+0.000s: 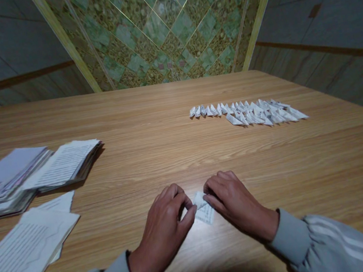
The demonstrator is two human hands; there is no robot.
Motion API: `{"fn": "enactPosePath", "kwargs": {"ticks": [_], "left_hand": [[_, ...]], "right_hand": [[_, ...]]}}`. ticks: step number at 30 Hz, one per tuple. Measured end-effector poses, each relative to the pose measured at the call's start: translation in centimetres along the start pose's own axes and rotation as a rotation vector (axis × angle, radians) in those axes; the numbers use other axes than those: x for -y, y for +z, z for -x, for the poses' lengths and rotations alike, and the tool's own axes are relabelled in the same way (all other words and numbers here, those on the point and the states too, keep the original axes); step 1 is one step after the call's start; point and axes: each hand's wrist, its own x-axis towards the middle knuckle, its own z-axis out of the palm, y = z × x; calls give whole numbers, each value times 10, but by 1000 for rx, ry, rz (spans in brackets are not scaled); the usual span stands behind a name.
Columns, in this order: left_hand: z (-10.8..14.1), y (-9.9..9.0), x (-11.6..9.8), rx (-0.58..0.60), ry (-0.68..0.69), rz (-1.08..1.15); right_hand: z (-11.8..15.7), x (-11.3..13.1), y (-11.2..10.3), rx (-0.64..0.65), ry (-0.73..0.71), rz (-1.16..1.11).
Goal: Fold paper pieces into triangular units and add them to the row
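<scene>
A small folded piece of printed paper lies low over the table between my two hands. My left hand pinches its left edge between thumb and fingers. On the other side, my right hand grips the upper right edge with thumb and forefinger. The paper's top part is folded over, and a pointed lower corner faces me. Fingers hide both of its side edges.
Farther off to the right, several small folded paper shapes stand in rows on the wooden table. At the left lie an open stack of printed pages and some loose torn sheets. A tiled wall rises behind the table.
</scene>
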Motion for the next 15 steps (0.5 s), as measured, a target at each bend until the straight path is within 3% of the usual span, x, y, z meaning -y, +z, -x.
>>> {"fn": "enactPosePath", "kwargs": {"ticks": [10,15], "left_hand": [[0,-1,2,-22,-30,-122],[-1,0,4,-27,19,-115]], "right_hand": [[-5,0,1,10,28,49],[-7,0,3,9,25,67]]}}
